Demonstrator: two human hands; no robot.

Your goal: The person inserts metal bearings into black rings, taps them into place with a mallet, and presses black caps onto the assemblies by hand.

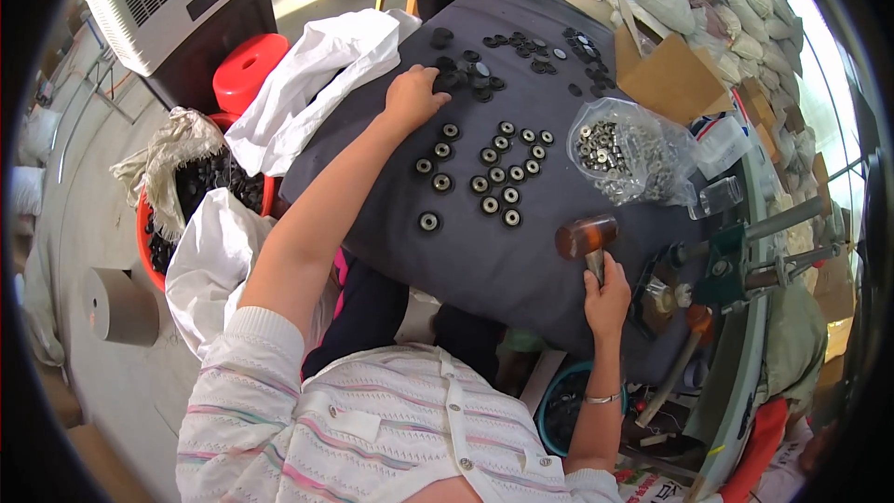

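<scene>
My left hand (416, 100) reaches to the far part of the dark grey cloth (372, 191), thumb and finger closed about a black round part (452, 81) at the edge of a loose cluster. In my right hand (608, 293) is the short handle of a mallet (587, 237) with an amber-brown head, held just above the cloth's right side. Between the hands lie several black rollers with metal centres (490, 206), loosely spread. Beyond them are more small black parts (540, 65) and a few pale discs. A clear plastic bag (633, 151) of small metal pieces lies open on the right.
An open cardboard box (672, 79) stands at the far right, near a clear cup (717, 197) and a green metal clamp-like tool (724, 267). At left are a red tub (146, 237) of black parts, white cloth (317, 84) and a red stool (250, 73). Another person stands beyond the table.
</scene>
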